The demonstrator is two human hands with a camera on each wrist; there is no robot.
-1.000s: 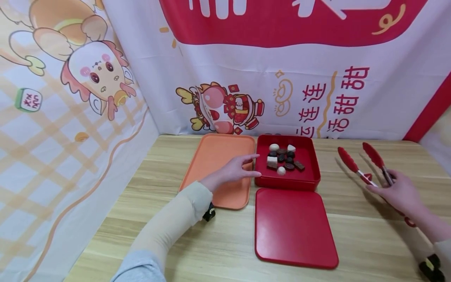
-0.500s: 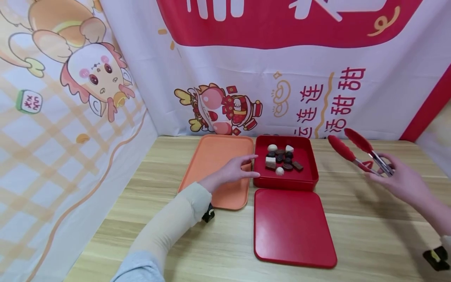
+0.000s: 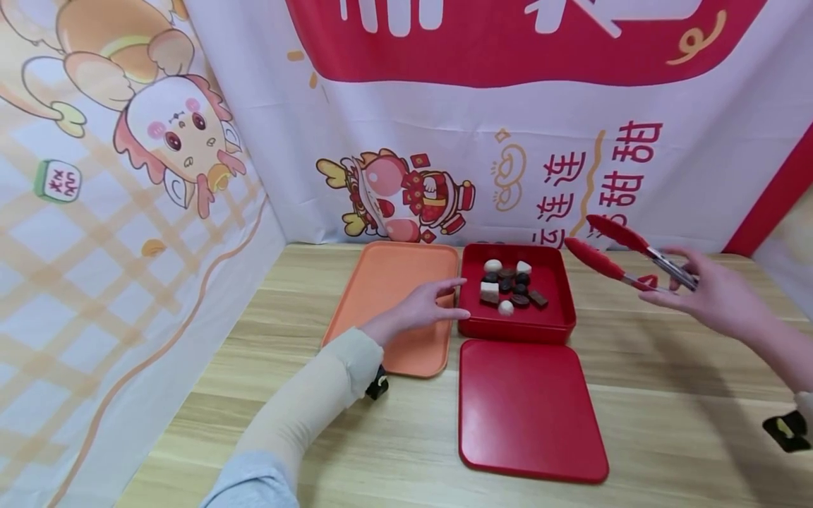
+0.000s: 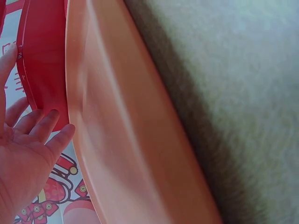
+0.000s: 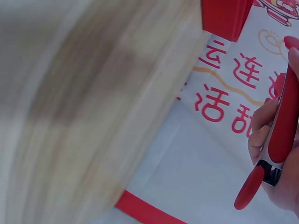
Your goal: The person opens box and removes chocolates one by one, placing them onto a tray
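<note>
My right hand [image 3: 718, 289] grips a pair of tongs [image 3: 597, 259] with red tips and steel arms, held in the air right of the red box [image 3: 517, 330]. The tongs' tips are spread apart with nothing between them. In the right wrist view, their red handle [image 5: 285, 121] runs across the palm. Inside the box lie several chocolate-like pieces: a white ball [image 3: 506, 307], a white-topped brown block [image 3: 489, 293], a brown bar [image 3: 538, 299] and dark rounds. My left hand [image 3: 424, 307] reaches over the tray, its outstretched fingertips right at the box's left rim.
An orange tray [image 3: 381, 282] lies left of the box, close beside it. In front of the box is a flat red lid [image 3: 530, 409]. A printed cloth [image 3: 406, 127] hangs behind the wooden table [image 3: 660, 423], and another [image 3: 127, 282] stands along its left side.
My right hand has lifted the tongs from the right of the table and carried them leftward, toward the box. The left hand stays at the box's left rim.
</note>
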